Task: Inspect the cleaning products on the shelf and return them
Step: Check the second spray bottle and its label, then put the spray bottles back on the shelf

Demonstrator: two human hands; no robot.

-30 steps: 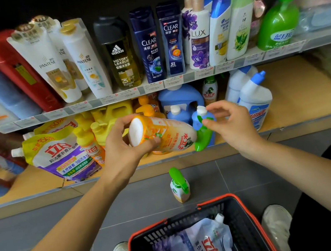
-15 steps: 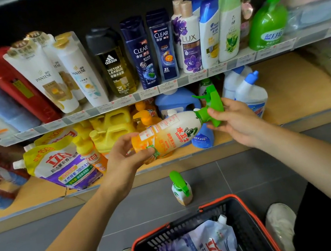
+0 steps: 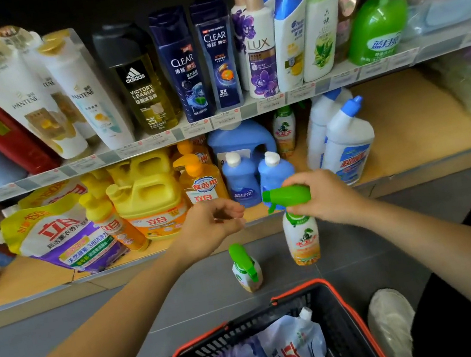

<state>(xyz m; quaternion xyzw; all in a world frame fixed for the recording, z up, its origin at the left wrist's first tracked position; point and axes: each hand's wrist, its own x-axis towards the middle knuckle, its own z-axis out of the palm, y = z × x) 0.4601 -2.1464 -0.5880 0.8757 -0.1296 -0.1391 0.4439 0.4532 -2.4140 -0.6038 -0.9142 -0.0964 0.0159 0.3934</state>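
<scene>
One spray bottle held upright in front of the lower shelf

The right hand (image 3: 328, 194) grips the green trigger head of a spray bottle (image 3: 301, 235), which hangs upright above the floor (image 3: 66, 331) just in front of the lower shelf (image 3: 407, 131). The left hand (image 3: 211, 226) is beside it, fingers loosely curled and holding nothing. There are three such bottles in all: the held one, a second bottle (image 3: 245, 268) standing on the floor, and a third bottle (image 3: 284, 129) at the back of the lower shelf. Two small blue bottles (image 3: 240, 177) with white caps stand there too. On the upper shelf, the readable labels are two PANTENE bottles (image 3: 28, 100), one adidas VICTORY LEAGUE bottle (image 3: 138, 82), two CLEAR bottles (image 3: 182, 65) and one LUX bottle (image 3: 259, 49). A basket (image 3: 335, 317) holds one pouch (image 3: 291, 352) printed 立白.
</scene>
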